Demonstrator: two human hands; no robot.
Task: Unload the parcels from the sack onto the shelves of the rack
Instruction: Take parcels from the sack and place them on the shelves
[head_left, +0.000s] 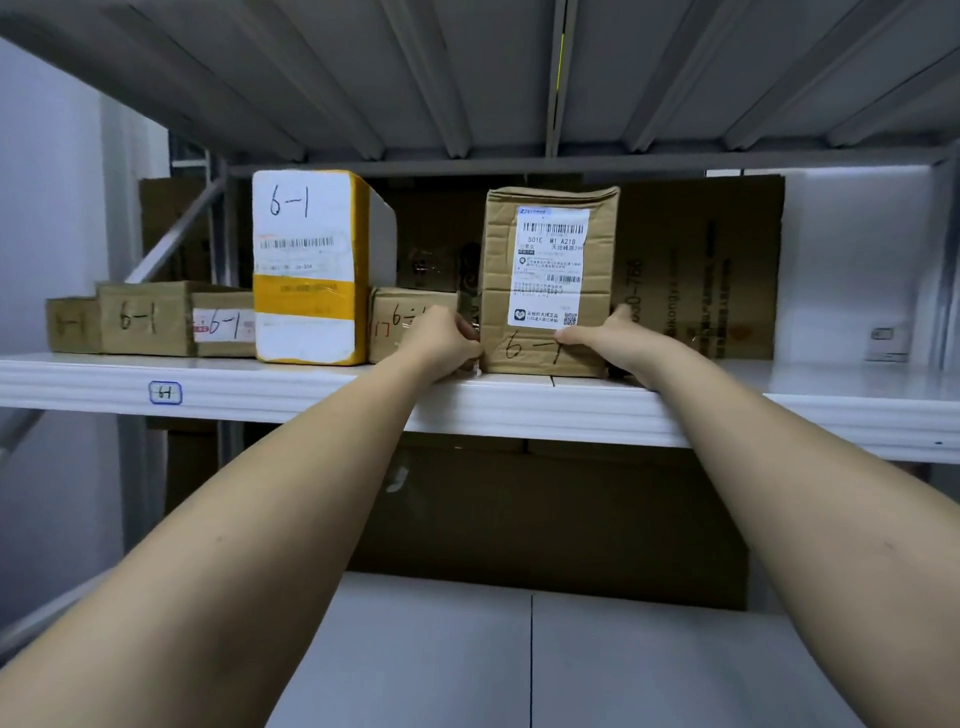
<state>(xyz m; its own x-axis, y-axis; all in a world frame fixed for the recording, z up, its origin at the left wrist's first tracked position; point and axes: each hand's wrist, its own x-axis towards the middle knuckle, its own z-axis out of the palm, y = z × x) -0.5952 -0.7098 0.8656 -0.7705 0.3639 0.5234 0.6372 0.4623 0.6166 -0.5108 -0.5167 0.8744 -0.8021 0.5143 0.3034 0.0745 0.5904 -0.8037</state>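
Observation:
A brown cardboard parcel (548, 280) with a white shipping label and "6-1" written low on its front stands upright on the white rack shelf (311, 387). My left hand (444, 338) grips its lower left edge. My right hand (621, 335) holds its lower right corner, thumb laid across the front. To its left stand a small brown box (400, 322), a tall white-and-yellow parcel (311, 267) marked "6-1", and low brown boxes (150, 317). The sack is out of view.
A flattened cardboard sheet (701, 265) leans against the back behind the held parcel. The shelf edge carries a small label (165, 393). The shelf above (467, 78) hangs close overhead. A lower shelf (519, 660) lies beneath, with cardboard (545, 519) at its back.

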